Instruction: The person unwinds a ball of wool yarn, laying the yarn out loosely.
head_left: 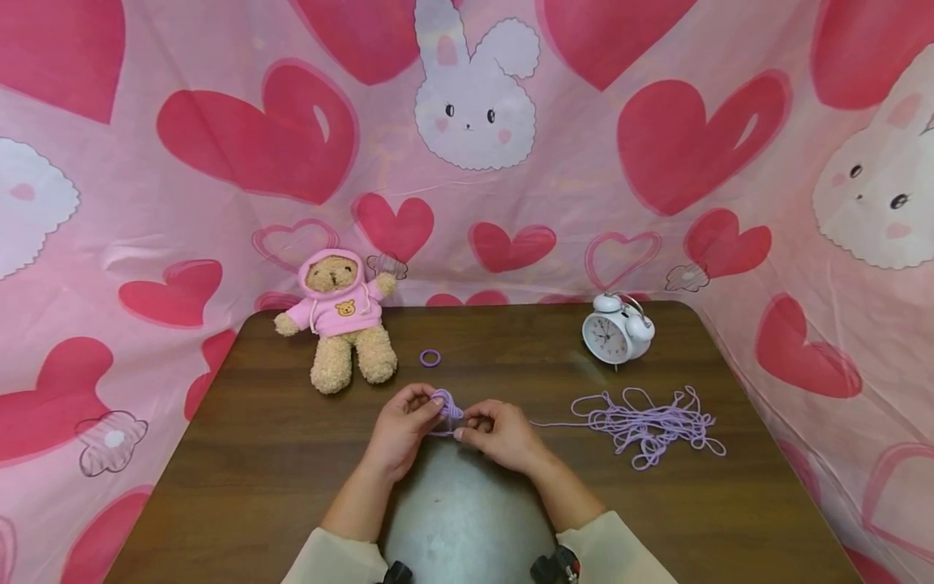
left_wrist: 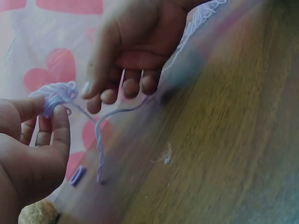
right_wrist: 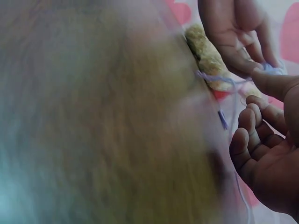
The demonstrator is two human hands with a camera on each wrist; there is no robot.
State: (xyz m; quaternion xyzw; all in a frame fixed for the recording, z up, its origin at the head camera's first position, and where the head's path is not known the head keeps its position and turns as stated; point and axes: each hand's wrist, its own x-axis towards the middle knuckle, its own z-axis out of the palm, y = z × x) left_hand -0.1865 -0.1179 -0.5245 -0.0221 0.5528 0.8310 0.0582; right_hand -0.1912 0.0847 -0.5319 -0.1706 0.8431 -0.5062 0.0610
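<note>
In the head view my left hand pinches a small wound bundle of lilac yarn between thumb and fingers. Just to its right is my right hand, thumb and fingertips apart and near the bundle. The left wrist view shows the right hand with loosely bent fingers and nothing gripped between them. A strand passes by its fingertips and meets one from the bundle. Below that meeting, a short twisted length hangs.
A loose pile of lilac yarn lies to the right, its strand leading toward the right hand. Behind the hands is a purple ring. A teddy bear in a pink hoodie sits back left; a white alarm clock stands back right.
</note>
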